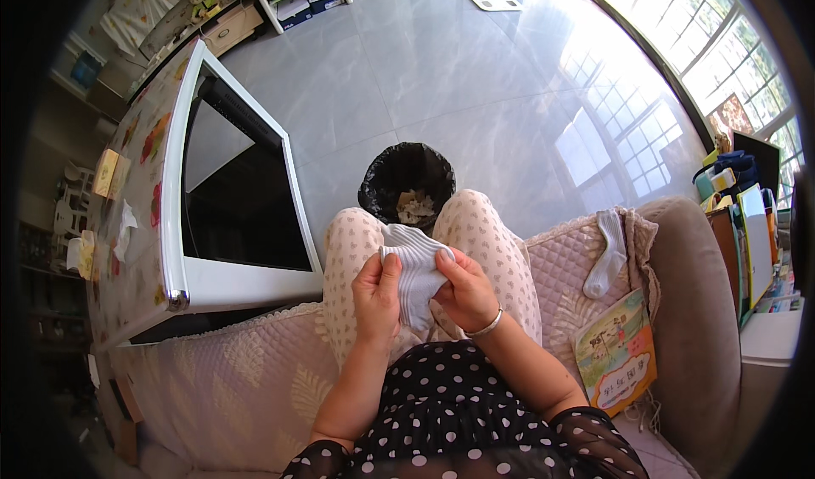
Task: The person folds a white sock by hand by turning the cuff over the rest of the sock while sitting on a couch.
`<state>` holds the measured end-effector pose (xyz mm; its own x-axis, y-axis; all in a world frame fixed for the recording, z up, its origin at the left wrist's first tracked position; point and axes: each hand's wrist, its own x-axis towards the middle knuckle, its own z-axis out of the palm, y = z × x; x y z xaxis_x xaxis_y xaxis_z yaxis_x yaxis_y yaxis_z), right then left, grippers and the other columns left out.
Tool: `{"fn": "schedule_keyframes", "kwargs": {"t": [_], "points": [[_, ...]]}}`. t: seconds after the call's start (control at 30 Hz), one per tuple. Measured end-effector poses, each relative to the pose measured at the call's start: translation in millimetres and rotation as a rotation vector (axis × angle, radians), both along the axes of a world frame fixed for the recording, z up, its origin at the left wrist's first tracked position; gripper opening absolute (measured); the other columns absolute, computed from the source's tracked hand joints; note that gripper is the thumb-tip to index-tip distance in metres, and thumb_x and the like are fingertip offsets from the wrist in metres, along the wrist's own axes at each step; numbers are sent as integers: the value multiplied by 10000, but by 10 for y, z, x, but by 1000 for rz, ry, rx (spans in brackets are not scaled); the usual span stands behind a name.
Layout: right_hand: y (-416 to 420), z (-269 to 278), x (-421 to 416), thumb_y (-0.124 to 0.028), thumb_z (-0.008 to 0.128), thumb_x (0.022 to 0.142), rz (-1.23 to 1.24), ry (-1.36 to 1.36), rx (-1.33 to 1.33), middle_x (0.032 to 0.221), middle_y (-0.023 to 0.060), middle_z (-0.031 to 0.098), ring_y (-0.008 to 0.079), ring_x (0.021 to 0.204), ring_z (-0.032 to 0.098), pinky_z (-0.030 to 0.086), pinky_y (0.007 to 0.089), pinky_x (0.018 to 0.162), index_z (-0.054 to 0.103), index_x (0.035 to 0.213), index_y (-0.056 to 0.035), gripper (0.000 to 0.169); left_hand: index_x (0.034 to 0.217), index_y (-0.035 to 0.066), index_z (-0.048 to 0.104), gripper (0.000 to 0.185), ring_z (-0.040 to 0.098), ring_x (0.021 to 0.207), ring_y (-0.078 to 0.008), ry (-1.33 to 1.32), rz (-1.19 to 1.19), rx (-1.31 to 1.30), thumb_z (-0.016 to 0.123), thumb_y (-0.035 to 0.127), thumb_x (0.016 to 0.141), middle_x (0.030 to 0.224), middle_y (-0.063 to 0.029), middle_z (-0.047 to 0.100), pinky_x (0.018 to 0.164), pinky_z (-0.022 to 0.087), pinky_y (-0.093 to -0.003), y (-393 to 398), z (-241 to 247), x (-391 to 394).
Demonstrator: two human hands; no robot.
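Over my lap I hold a pale grey ribbed sock [417, 282] stretched between both hands. My left hand [377, 291] pinches its left edge between thumb and fingers. At the opposite edge, my right hand [468, 288] grips the fabric with the thumb on top; a bracelet circles that wrist. The sock's ribbed part spans the gap between my thumbs, and its lower part hangs down toward my lap. A second sock of similar colour [608, 253] lies flat on the quilted sofa cover to my right, near the armrest.
A bin with a black liner [407, 180] stands before my knees, holding crumpled waste. On the left is a white-framed table [255, 278] with a dark panel. A picture book [614, 355] lies beside the sofa armrest [691, 326]. A white scale [495, 1] rests on the floor.
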<state>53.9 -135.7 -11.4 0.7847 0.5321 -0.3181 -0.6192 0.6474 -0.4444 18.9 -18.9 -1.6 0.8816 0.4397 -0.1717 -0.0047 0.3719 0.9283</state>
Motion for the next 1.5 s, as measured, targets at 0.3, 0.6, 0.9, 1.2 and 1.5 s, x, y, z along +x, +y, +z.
{"fn": "schedule_keyframes", "kwargs": {"t": [0.3,0.6,0.9,1.2,1.5], "points": [[241,-155,-79,-148,449,962,-247,-273,-398,953,-5,585,55,854,521,430,200,750,542,1081,-34,189,743,45,549,232,367,615,-1,-32,45,251,499,141,948,685,82,487,542,321,-166,-111,-72,61],[93,-118,30,-151,498,943,-219,-165,-306,875,-32,577,39,773,496,416,178,701,575,1008,-30,158,793,32,571,219,385,633,-2,24,41,-13,504,170,950,714,76,501,568,326,-161,14,-125,54],[124,-118,57,-176,480,957,-335,-221,-361,902,-10,596,47,798,513,437,194,722,557,1049,-23,195,1075,-19,551,248,540,855,-67,50,-298,-13,545,181,928,979,-32,598,773,443,-201,-131,-149,-118],[172,-164,-128,-211,478,961,-294,-192,-440,709,-82,475,7,639,392,352,177,560,571,825,-50,230,876,10,581,206,450,672,-29,-39,3,365,490,178,954,767,27,565,609,396,-180,-120,-214,-16],[127,-189,-15,-234,391,981,-90,80,-148,909,60,618,145,747,604,509,281,690,540,1046,-12,275,885,15,591,188,501,704,-31,47,-97,-156,538,189,934,813,20,586,650,417,-179,-28,-211,-24]]}}
